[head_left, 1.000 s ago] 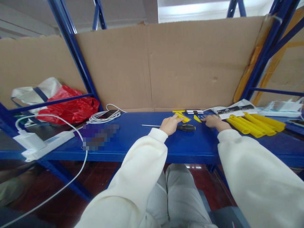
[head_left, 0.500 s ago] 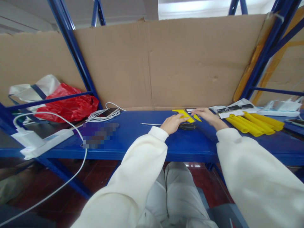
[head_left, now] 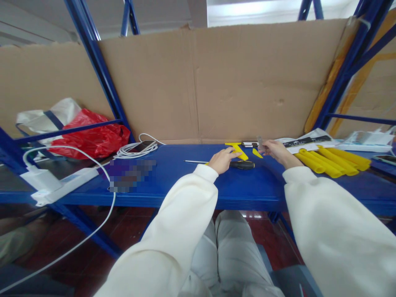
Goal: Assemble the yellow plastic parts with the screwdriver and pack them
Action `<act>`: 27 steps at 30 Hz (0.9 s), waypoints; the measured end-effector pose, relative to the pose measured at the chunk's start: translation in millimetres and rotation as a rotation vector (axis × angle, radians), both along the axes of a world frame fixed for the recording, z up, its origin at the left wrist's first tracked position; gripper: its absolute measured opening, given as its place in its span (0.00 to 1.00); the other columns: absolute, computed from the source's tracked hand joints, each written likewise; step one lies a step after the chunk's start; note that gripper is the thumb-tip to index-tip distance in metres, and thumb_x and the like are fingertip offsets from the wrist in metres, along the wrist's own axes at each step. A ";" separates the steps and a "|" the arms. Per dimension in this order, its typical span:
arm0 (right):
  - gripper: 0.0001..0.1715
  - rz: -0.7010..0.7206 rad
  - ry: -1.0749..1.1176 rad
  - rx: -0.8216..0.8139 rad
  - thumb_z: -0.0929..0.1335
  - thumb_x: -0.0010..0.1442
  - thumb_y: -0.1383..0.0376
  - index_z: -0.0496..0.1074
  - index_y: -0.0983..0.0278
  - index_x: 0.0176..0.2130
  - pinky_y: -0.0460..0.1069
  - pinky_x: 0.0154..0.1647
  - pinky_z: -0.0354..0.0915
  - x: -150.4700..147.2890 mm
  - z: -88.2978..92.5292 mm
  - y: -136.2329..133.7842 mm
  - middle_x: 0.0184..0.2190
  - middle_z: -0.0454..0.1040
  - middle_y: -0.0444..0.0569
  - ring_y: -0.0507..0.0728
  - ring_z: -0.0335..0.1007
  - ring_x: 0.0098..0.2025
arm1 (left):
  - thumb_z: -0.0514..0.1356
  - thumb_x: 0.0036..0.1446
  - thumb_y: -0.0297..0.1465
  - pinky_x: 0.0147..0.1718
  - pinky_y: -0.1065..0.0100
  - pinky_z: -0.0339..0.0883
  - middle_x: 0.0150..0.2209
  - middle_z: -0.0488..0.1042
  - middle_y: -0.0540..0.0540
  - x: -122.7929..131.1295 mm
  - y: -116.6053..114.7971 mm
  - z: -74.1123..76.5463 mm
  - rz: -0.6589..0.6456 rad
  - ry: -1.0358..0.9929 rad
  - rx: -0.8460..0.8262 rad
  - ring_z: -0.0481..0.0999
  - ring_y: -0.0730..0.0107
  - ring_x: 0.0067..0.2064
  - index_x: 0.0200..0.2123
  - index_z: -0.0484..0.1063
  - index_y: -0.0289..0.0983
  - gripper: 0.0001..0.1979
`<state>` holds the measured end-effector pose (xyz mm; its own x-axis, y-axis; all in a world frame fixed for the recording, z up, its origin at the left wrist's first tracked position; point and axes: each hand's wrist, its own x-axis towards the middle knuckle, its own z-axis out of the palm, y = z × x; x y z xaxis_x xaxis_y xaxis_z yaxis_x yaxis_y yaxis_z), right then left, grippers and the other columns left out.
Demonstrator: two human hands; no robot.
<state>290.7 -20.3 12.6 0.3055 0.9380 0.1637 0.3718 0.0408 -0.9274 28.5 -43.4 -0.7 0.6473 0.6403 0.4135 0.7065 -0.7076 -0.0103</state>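
My left hand (head_left: 221, 160) rests on the blue shelf (head_left: 192, 181) with its fingers curled, the fingertips touching a yellow plastic piece (head_left: 239, 150). A screwdriver (head_left: 238, 165) with a black and yellow handle lies just beside that hand, its thin shaft pointing left. My right hand (head_left: 276, 151) is lifted a little above the shelf and pinches a small grey metal piece (head_left: 260, 144) between its fingertips. A second small yellow piece (head_left: 257, 153) lies under that hand, and a flat dark and white part (head_left: 249, 144) sits behind.
Several yellow tubes (head_left: 331, 161) and printed sheets (head_left: 306, 142) lie at the right. A phone with a coiled white cable (head_left: 136, 149), a white power strip (head_left: 58, 183) and a red bag (head_left: 89, 138) are at the left. Cardboard (head_left: 247, 82) backs the shelf between blue uprights.
My right hand rose from the shelf, reached left to the yellow pieces, then drew back right holding a small grey piece. The left hand hardly moved.
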 end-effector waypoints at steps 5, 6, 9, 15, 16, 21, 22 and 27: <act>0.13 -0.217 -0.249 -0.083 0.67 0.56 0.73 0.72 0.63 0.23 0.49 0.30 0.70 31.2 -6.8 7.4 0.14 0.64 0.45 0.56 0.70 0.24 | 0.54 0.68 0.19 0.64 0.60 0.71 0.69 0.71 0.45 0.1 -0.4 0.1 0.013 0.009 -0.011 0.77 0.60 0.64 0.68 0.73 0.52 0.32; 0.11 -0.255 -0.274 -0.088 0.68 0.55 0.74 0.75 0.63 0.25 0.50 0.30 0.71 36.1 -8.7 9.8 0.15 0.66 0.46 0.58 0.73 0.26 | 0.54 0.68 0.20 0.64 0.60 0.71 0.69 0.71 0.45 0.3 -0.6 0.1 0.015 0.013 -0.014 0.77 0.60 0.64 0.68 0.73 0.51 0.31; 0.10 -0.402 -0.402 -0.146 0.71 0.54 0.71 0.82 0.66 0.37 0.54 0.36 0.75 47.2 -14.1 19.2 0.25 0.78 0.56 0.66 0.81 0.38 | 0.54 0.68 0.20 0.64 0.61 0.71 0.69 0.70 0.45 0.7 -0.8 0.3 0.014 0.019 -0.021 0.76 0.61 0.64 0.67 0.73 0.50 0.30; 0.29 -0.510 -0.401 -0.235 0.72 0.55 0.69 0.79 0.77 0.56 0.59 0.47 0.77 54.2 -19.3 33.7 0.49 0.81 0.75 0.76 0.79 0.55 | 0.53 0.69 0.21 0.64 0.61 0.71 0.69 0.71 0.46 0.7 -2.4 2.4 0.000 0.031 -0.032 0.76 0.61 0.64 0.67 0.73 0.51 0.30; 0.30 -0.524 -0.385 -0.240 0.72 0.55 0.70 0.79 0.77 0.56 0.59 0.47 0.77 53.7 -19.1 34.4 0.49 0.81 0.75 0.76 0.79 0.55 | 0.53 0.69 0.21 0.63 0.61 0.71 0.69 0.70 0.46 0.7 -2.7 2.8 0.001 0.035 -0.036 0.76 0.61 0.65 0.67 0.73 0.51 0.30; 0.29 -0.549 -0.356 -0.297 0.74 0.55 0.68 0.80 0.78 0.55 0.57 0.45 0.78 49.5 -18.6 37.3 0.48 0.81 0.75 0.76 0.79 0.56 | 0.52 0.68 0.20 0.63 0.60 0.72 0.69 0.70 0.45 0.4 -1.8 1.8 -0.009 0.037 -0.032 0.76 0.60 0.64 0.67 0.73 0.50 0.30; 0.29 -0.559 -0.364 -0.300 0.74 0.55 0.68 0.80 0.77 0.55 0.57 0.46 0.78 49.0 -19.4 38.5 0.48 0.81 0.74 0.75 0.80 0.56 | 0.52 0.68 0.20 0.63 0.60 0.72 0.69 0.70 0.46 0.4 -0.9 1.1 -0.016 0.036 -0.025 0.76 0.60 0.64 0.67 0.73 0.50 0.31; 0.33 -0.613 -0.409 -0.295 0.80 0.48 0.63 0.80 0.74 0.52 0.58 0.45 0.79 54.0 -29.6 46.1 0.46 0.81 0.71 0.75 0.80 0.54 | 0.53 0.67 0.20 0.60 0.62 0.74 0.67 0.72 0.46 0.2 3.2 -2.6 -0.044 0.034 0.013 0.78 0.61 0.61 0.68 0.72 0.51 0.32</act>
<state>344.7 25.8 -17.0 0.7510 0.6441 0.1454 0.5617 -0.5075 -0.6534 28.7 -40.2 -3.3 0.6881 0.6060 0.3990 0.6742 -0.7373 -0.0428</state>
